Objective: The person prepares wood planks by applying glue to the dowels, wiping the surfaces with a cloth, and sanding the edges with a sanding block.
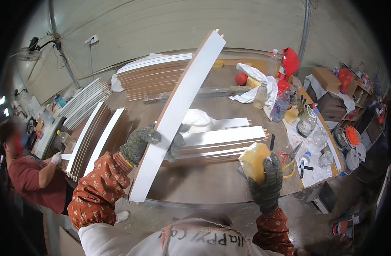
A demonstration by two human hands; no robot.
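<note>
A long white board [182, 96] with brown edges and small wooden dowels at its far end is held up at a slant over the table. My left hand [140, 143], in a dark grey knitted glove, wraps around it below the middle, fingertips showing past its right edge. My right hand [269, 183], gloved alike, grips a worn yellow sponge [254, 160], apart from the board. Behind the sponge, similar white boards [223, 138] with dowel ends lie stacked. A bunched white cloth [197, 119] lies just beyond that stack, partly hidden by the held board.
More board stacks stand at the back [155, 70] and left [91, 132] of the table [195, 187]. Plastic bottles [260, 96], a white rag [251, 72], red-handled scissors [285, 160] and jars crowd the right. Another person [33, 179] works at far left.
</note>
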